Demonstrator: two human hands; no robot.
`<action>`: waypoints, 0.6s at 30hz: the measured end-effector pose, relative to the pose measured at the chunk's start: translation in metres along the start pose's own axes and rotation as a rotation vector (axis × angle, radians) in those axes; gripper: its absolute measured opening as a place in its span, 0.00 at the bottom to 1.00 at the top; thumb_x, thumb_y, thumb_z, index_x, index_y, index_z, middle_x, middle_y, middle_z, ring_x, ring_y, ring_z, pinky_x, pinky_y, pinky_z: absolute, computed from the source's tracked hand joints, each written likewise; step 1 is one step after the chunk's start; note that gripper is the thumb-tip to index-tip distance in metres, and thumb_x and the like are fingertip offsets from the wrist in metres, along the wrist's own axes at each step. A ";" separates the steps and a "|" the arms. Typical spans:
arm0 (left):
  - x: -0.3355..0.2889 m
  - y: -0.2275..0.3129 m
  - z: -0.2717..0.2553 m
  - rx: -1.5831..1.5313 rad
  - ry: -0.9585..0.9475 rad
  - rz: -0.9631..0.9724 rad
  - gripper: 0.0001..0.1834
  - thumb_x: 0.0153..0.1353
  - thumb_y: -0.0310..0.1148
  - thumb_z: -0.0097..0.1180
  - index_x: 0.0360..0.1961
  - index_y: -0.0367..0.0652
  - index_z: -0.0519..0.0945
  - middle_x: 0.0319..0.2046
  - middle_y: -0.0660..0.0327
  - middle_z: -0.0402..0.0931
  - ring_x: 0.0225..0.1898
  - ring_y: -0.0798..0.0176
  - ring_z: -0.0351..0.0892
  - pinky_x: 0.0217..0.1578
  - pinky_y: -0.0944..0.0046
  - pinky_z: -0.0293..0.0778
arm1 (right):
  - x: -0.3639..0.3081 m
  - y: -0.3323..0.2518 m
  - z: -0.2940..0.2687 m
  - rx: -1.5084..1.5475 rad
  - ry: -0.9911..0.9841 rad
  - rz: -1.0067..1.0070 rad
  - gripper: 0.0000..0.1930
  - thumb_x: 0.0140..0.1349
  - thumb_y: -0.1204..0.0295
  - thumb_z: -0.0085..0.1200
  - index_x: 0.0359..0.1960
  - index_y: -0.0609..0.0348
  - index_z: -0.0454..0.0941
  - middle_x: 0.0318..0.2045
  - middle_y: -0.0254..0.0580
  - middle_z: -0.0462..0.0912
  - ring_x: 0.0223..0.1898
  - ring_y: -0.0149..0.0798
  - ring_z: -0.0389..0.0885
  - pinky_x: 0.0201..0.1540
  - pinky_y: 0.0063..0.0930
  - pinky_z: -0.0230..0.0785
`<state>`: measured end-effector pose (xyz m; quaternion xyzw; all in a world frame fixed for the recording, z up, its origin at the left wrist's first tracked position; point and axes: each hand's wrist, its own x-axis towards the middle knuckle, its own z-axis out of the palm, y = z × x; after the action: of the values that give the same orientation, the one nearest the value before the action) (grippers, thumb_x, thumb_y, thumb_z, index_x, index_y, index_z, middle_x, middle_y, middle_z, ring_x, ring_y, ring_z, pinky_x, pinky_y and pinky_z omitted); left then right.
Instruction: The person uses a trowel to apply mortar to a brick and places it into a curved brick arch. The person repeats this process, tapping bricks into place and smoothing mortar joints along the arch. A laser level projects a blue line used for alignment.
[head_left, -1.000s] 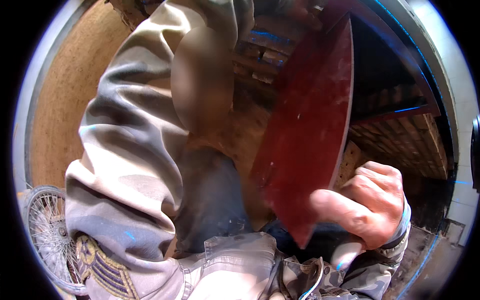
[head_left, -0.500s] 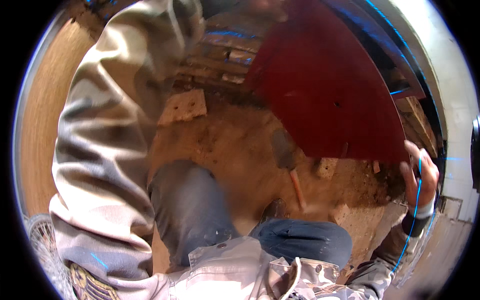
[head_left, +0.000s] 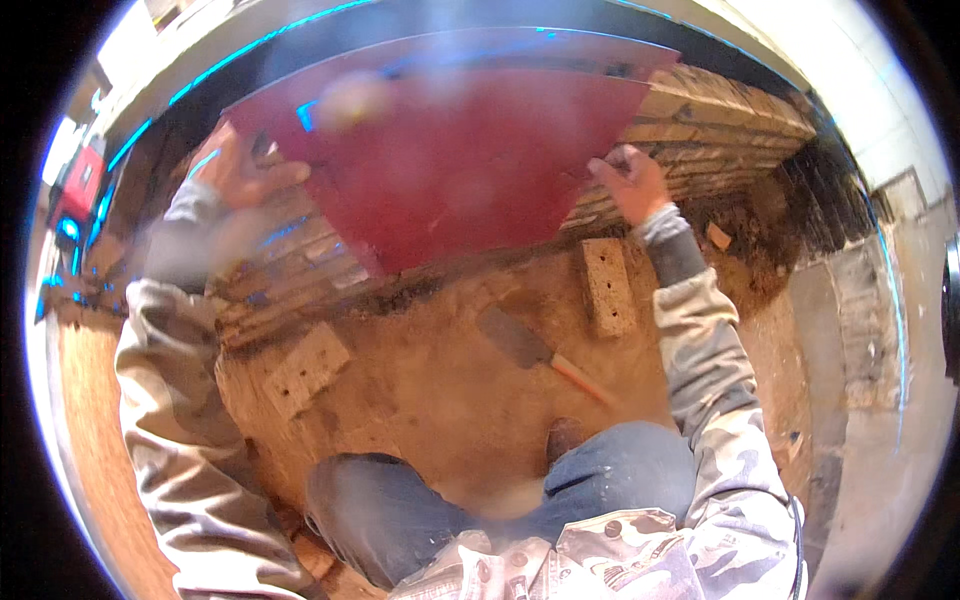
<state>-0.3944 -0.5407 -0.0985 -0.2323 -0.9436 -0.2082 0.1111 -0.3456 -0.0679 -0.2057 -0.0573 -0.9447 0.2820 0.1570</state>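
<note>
A dark red sheet panel (head_left: 450, 170), broad at the top and narrower below, is in front of a low brick wall (head_left: 725, 115). At the panel's left edge my left hand (head_left: 240, 170) is closed, its thumb stretched along the side. My right hand (head_left: 635, 185) pinches the right edge between thumb and fingers. On the dirt floor below, a trowel (head_left: 515, 338) with an orange handle lies between my knees and the wall.
A holed brick (head_left: 307, 370) lies on the floor to the left, another holed brick (head_left: 607, 290) near my right forearm. A brick fragment (head_left: 718, 237) sits further right. The brick wall runs behind the panel, and a pale tiled wall (head_left: 890, 110) rises at the far right.
The red panel has swung from the upper right to the middle, nearly level. My right hand has moved inward onto its edge, and my left hand has come into clear view on the other side.
</note>
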 end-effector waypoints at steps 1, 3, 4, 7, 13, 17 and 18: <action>-0.005 0.005 0.000 -0.101 -0.019 -0.066 0.35 0.47 0.42 0.74 0.54 0.39 0.74 0.44 0.55 0.79 0.47 0.62 0.76 0.46 0.57 0.74 | 0.003 0.007 0.008 0.086 0.030 0.038 0.22 0.61 0.56 0.61 0.41 0.66 0.81 0.36 0.50 0.85 0.39 0.42 0.83 0.44 0.35 0.73; -0.002 0.010 0.000 -0.143 -0.075 -0.172 0.35 0.48 0.39 0.73 0.56 0.39 0.72 0.47 0.55 0.78 0.51 0.61 0.76 0.50 0.57 0.74 | 0.001 0.020 0.019 0.364 0.029 0.051 0.20 0.60 0.57 0.61 0.42 0.64 0.82 0.36 0.48 0.85 0.37 0.40 0.83 0.43 0.35 0.74; 0.001 0.009 0.000 -0.067 -0.107 -0.213 0.35 0.49 0.37 0.73 0.57 0.39 0.71 0.49 0.55 0.77 0.53 0.60 0.75 0.51 0.57 0.74 | 0.002 0.022 0.028 0.340 0.154 -0.077 0.19 0.60 0.58 0.61 0.40 0.65 0.82 0.32 0.47 0.85 0.33 0.38 0.84 0.38 0.33 0.75; 0.008 0.000 0.003 -0.321 -0.140 -0.116 0.35 0.51 0.31 0.71 0.59 0.39 0.68 0.54 0.56 0.73 0.57 0.58 0.72 0.55 0.56 0.75 | 0.001 0.024 0.044 0.443 0.143 0.091 0.18 0.60 0.59 0.61 0.37 0.65 0.83 0.26 0.44 0.84 0.29 0.35 0.83 0.31 0.31 0.74; 0.015 -0.017 0.002 0.050 -0.281 -0.011 0.33 0.52 0.29 0.69 0.58 0.37 0.69 0.53 0.55 0.75 0.53 0.57 0.77 0.54 0.56 0.75 | 0.002 0.019 0.072 0.874 -0.010 0.416 0.15 0.65 0.64 0.56 0.32 0.67 0.79 0.24 0.41 0.81 0.25 0.31 0.79 0.28 0.26 0.74; 0.014 -0.012 -0.001 0.191 -0.278 0.047 0.30 0.53 0.31 0.69 0.56 0.35 0.71 0.51 0.53 0.77 0.51 0.58 0.79 0.52 0.57 0.75 | -0.003 0.023 0.084 0.973 -0.016 0.316 0.13 0.67 0.66 0.54 0.36 0.68 0.78 0.28 0.40 0.81 0.28 0.31 0.79 0.32 0.24 0.75; 0.013 -0.010 0.000 -0.005 -0.264 -0.104 0.30 0.53 0.32 0.69 0.55 0.35 0.71 0.50 0.52 0.78 0.50 0.58 0.79 0.52 0.57 0.74 | -0.005 0.024 0.086 0.957 -0.007 0.287 0.14 0.66 0.65 0.55 0.36 0.67 0.78 0.28 0.40 0.81 0.28 0.32 0.79 0.32 0.26 0.75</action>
<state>-0.4099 -0.5437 -0.0975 -0.2086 -0.9603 -0.1836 -0.0253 -0.3691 -0.0931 -0.2885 -0.1071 -0.6927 0.7027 0.1219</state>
